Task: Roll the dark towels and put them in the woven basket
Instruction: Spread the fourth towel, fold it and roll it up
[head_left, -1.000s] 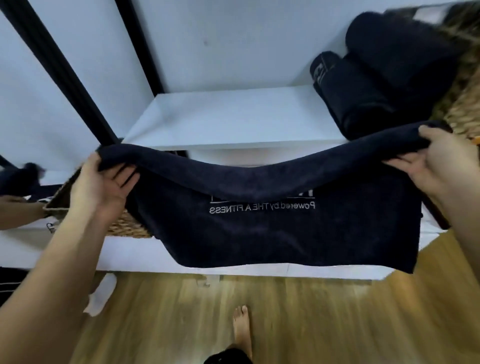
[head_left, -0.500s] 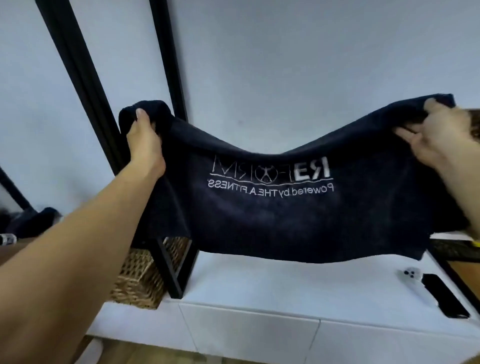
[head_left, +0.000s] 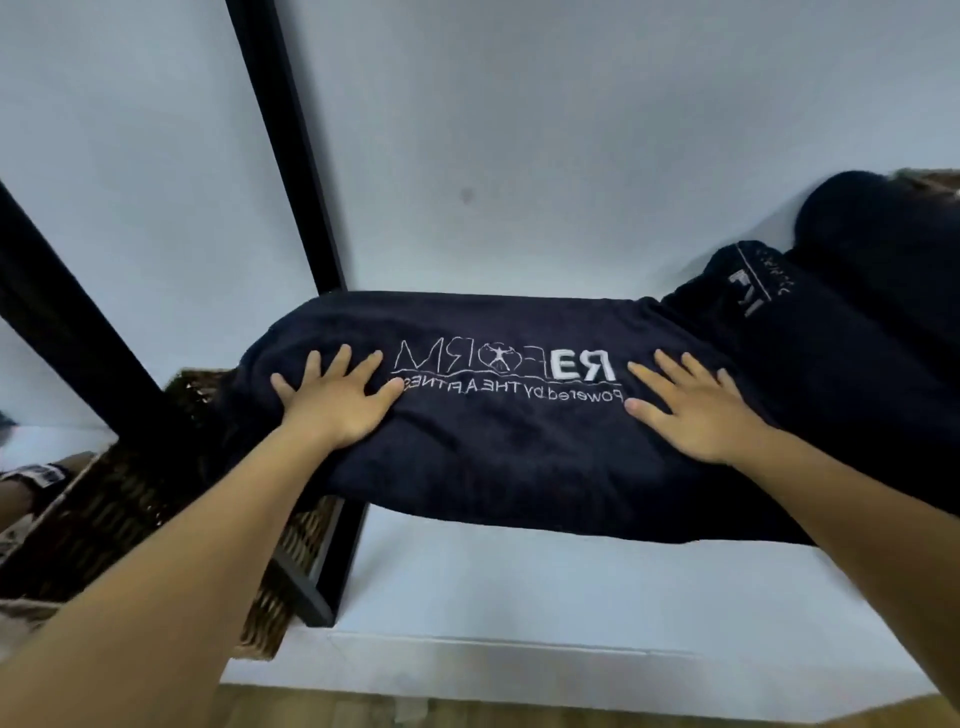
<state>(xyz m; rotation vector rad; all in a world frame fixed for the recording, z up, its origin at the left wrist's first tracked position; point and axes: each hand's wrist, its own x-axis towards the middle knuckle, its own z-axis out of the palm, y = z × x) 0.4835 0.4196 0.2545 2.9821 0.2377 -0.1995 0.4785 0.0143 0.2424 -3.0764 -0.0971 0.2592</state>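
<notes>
Dark logo towel (head_left: 519, 441) spread flat on white shelf (head_left: 519, 587), left hand (head_left: 337, 400) and right hand (head_left: 696, 410) pressing it with splayed straight fingers, rolled towels (head_left: 852, 312) far right, woven basket (head_left: 130, 519) left

The dark towel (head_left: 519, 447), held up stretched before, now lies on the white shelf (head_left: 519, 587) under both flat hands.

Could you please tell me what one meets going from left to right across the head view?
Wicker basket → left hand → white logo on the flat dark towel → right hand → rolled dark towels.
</notes>
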